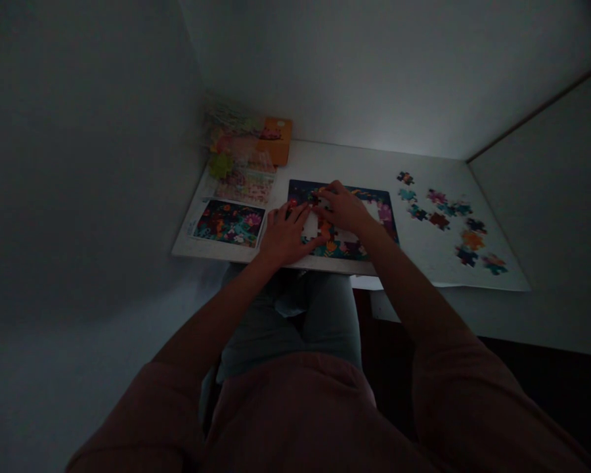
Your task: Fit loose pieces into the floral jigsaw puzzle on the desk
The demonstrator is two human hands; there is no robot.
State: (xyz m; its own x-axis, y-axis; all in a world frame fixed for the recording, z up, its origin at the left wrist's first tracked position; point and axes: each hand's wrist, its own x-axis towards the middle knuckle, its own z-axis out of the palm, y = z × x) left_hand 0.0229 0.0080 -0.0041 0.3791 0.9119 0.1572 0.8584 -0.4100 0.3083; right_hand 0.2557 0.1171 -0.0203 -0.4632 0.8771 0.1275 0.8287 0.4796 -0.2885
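While I hold both hands on the jigsaw puzzle on the desk, my left hand lies spread at its edge, my right hand curls over the central gap, any pinch unclear; loose puzzle pieces lie to the right.

left hand lies flat; right hand arches, knuckles raised

Home desk between white walls.

The head camera looks down from above the pale denim lap, close to a colourful cardboard jigsaw puzzle at twelve o'clock.
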